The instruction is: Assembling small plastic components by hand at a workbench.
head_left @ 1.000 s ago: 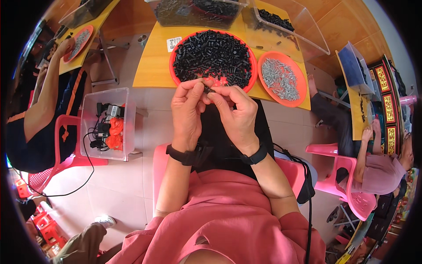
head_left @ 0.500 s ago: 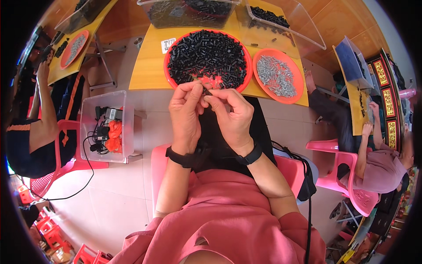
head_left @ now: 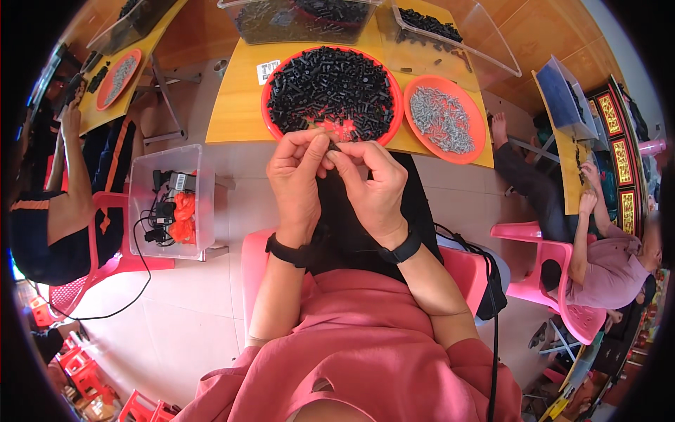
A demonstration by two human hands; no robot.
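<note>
Yellow table (head_left: 235, 105) on the far side. I see left hand (head_left: 295, 176) and right hand (head_left: 373, 188) pinching a small dark piece (head_left: 332, 147), probably light, stiff, best held by its ends.

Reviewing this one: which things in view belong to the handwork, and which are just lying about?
Likely part of the work:
small dark piece, pinched between left hand and right hand
black parts in the red tray
silver pieces on the orange plate

Apparently just lying about:
white label on the table
orange bag and black adapters in the clear bin
</note>
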